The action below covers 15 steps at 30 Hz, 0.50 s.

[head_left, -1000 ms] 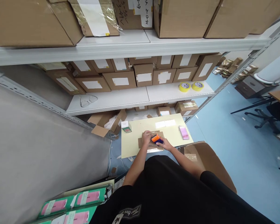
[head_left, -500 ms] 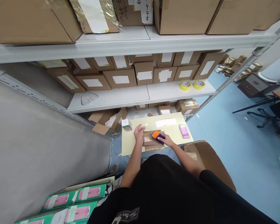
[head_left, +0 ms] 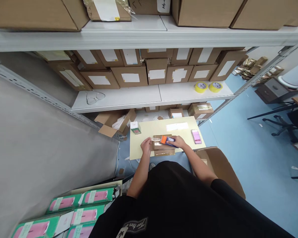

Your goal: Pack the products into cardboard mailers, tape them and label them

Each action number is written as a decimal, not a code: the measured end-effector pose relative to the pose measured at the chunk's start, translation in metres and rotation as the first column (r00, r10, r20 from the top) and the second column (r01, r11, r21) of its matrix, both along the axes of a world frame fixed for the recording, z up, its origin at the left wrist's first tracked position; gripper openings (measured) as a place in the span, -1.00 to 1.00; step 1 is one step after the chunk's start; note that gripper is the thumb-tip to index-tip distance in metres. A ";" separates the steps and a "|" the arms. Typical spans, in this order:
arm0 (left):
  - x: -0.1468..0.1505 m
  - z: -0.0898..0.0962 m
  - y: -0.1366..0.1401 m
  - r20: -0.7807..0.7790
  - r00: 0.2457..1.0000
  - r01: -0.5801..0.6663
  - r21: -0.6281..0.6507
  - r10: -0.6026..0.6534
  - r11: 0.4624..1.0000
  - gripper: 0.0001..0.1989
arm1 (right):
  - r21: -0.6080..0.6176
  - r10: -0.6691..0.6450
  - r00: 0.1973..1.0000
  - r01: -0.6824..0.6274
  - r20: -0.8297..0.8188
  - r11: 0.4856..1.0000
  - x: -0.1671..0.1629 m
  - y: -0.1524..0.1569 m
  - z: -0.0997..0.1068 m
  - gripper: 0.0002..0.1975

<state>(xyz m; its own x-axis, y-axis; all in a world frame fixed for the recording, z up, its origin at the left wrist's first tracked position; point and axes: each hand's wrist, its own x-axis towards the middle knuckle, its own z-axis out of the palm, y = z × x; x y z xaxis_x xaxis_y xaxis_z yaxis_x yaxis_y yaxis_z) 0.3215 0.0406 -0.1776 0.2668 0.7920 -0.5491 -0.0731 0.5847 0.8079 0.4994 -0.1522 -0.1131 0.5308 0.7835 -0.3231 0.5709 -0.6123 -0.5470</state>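
Observation:
My right hand (head_left: 179,142) is wrapped round an orange and dark blue tape dispenser (head_left: 164,139) above the near middle of the table. A shiny strip of clear tape (head_left: 156,140) runs from the dispenser to the left. Its loose end is pinched in the fingers of my left hand (head_left: 145,145). Under the tape and dispenser lies a flat brown cardboard box (head_left: 165,152) with shiny tape on it, close to the table's front edge.
The pale yellow table (head_left: 139,150) bears a small white and green box (head_left: 135,128), a white paper strip (head_left: 177,126) and a pink item (head_left: 196,136). A large open carton (head_left: 220,165) stands right. Shelving (head_left: 129,97) with boxes rises ahead; green-pink boxes (head_left: 96,195) lie lower left.
My left hand has closed on the tape end, and a strip now stretches between it and the dispenser. The dispenser has turned closer to level. The camera view has shifted slightly.

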 end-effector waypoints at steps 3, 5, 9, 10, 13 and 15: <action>-0.011 -0.020 -0.004 -0.049 0.998 -0.040 -0.119 0.034 0.992 -0.78 | -0.097 0.035 0.995 -0.026 0.096 0.995 -0.001 0.014 0.001 -0.26; -0.016 -0.032 -0.006 -0.083 0.996 -0.058 -0.178 0.043 0.982 -0.81 | -0.170 0.062 0.986 -0.036 0.152 0.985 -0.002 0.024 -0.001 -0.22; -0.021 -0.049 -0.011 -0.126 0.991 -0.076 -0.233 0.047 0.970 -0.86 | -0.277 0.092 0.969 -0.025 0.230 0.960 -0.003 0.041 -0.006 -0.14; -0.021 -0.053 -0.011 -0.133 0.990 -0.076 -0.245 0.045 0.967 -0.87 | -0.291 0.098 0.966 -0.025 0.239 0.956 -0.003 0.044 -0.008 -0.13; -0.020 -0.062 -0.011 -0.148 0.989 -0.069 -0.275 0.028 0.959 -0.90 | -0.312 0.111 0.964 -0.032 0.240 0.950 -0.004 0.046 -0.011 -0.13; -0.017 -0.068 -0.010 -0.161 0.987 -0.060 -0.289 0.014 0.955 -0.92 | -0.317 0.107 0.966 -0.027 0.236 0.948 -0.005 0.046 -0.012 -0.12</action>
<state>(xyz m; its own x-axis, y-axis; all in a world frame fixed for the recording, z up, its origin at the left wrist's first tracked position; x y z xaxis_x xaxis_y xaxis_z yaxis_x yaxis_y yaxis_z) 0.3041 0.0310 -0.2452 0.1334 0.5985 -0.7899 0.0135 0.7959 0.6053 0.4945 -0.1063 -0.1253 0.5747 0.7025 -0.4199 0.7091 -0.6835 -0.1730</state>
